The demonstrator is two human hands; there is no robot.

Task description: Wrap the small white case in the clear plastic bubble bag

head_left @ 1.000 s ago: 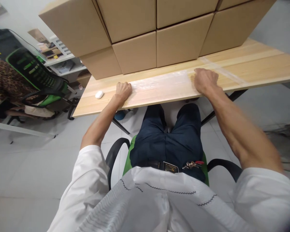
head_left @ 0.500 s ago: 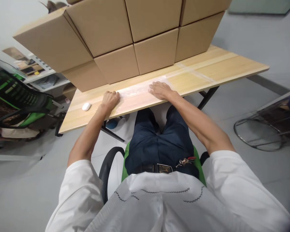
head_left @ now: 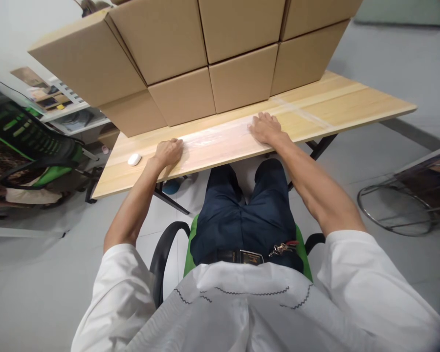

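Pale wood surface [head_left: 352,102], grey floor [head_left: 29,274], green chair [head_left: 33,146] at left. Cardboard boxes [head_left: 183,95] stacked at back, shut, contents hidden. Clear film [head_left: 220,139] lies flat near the front edge. Left hand [head_left: 168,152] fingers curled tight on its left end, right hand [head_left: 264,129] fingers flat and spread on its right end. White mouse [head_left: 134,159] near the left hand.

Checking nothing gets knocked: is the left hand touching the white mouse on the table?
Apart. The head view shows the left hand fisted on the table, with bare wood between it and the mouse.
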